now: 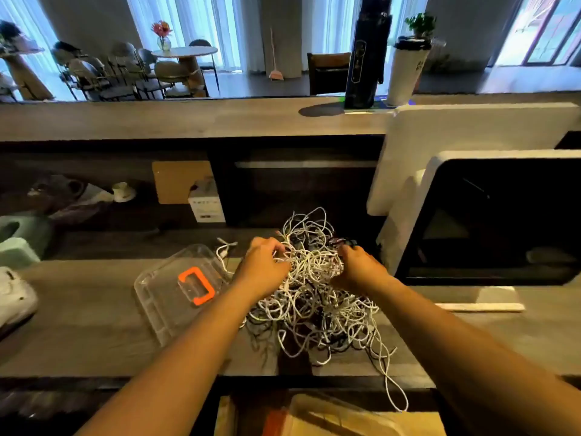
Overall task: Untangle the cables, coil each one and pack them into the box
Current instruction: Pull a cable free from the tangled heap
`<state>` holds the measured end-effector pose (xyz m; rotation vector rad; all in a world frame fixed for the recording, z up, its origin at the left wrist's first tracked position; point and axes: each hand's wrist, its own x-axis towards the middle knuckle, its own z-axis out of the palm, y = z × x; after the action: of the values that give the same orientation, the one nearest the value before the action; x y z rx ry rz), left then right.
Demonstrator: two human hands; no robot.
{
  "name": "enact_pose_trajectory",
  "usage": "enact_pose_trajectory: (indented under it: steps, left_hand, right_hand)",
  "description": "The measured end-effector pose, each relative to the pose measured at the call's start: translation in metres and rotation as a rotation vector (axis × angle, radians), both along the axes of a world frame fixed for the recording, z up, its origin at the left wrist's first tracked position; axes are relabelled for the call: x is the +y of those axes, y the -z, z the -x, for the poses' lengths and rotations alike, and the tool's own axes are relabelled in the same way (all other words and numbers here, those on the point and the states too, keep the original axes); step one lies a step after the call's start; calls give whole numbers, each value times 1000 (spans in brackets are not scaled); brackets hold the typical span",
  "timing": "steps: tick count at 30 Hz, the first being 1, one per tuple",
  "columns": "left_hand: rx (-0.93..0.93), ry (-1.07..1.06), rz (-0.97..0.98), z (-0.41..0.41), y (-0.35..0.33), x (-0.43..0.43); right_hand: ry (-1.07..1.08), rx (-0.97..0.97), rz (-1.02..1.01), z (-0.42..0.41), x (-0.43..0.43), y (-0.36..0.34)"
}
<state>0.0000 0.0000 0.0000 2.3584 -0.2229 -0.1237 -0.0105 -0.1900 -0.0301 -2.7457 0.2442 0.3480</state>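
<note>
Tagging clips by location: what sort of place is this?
Probably a café counter: a point-of-sale screen at right, a takeaway cup on the ledge, a round table with chairs beyond.

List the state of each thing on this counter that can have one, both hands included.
Tangled pile of white and black cables, knotted, none coiled, one loop hanging over the counter edge.
Clear plastic lid with orange handle, lying handle-up left of the pile.
Left hand, fingers curled into the pile's top.
Right hand, fingers curled into the pile's top.
White-framed monitor, screen dark.
White cup with black lid, upright, lidded.
</note>
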Motion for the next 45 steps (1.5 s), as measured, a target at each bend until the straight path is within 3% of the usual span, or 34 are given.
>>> enact_pose_trajectory:
  steps: [4,13,17,22,24,26,29,31,34,37,39,40,43,45]
  left_hand:
    - [70,26,-37,-4,16,-1]
    - [121,251,-91,-3,32,-24]
    - [71,228,-12,2,31,-41]
    - [-146,115,223,7,25,-50]
    - [-106,197,299,9,19,-53]
    - [14,298,519,15,10,-59]
    - [78,166,671,26,-4,-70]
    - [9,119,522,31,1,-69]
    - [-225,111,-10,38,6,-64]
    - [-369,82,-202,46,-3,-68]
    - [-469,15,-178,52,-10,-71]
    - [-429,4,-102,54,-12,-73]
    - [-36,263,247,61,-17,-70]
    - [56,441,210,66,-21,-64]
  right_hand:
    - [-72,-3,151,5,-1,26]
    - [-137,-349,212,10,5,12]
    - [-80,-502,-42,20,0,-4]
    - [32,-547,-657,36,-4,-22]
    - [-34,-571,-721,43,-2,-30]
    - [-92,-622,-688,48,3,-34]
    - [-57,-692,-781,60,12,-41]
    - [107,-686,-1039,68,16,-52]
    - [391,-605,-1462,73,17,-65]
    - [488,-608,-1663,77,19,-70]
    - [502,-632,-1684,82,17,-72]
    - [496,-631,-1692,86,15,-76]
    - [440,-555,-1738,94,-2,-85]
    - [391,-463,-1760,99,-13,-89]
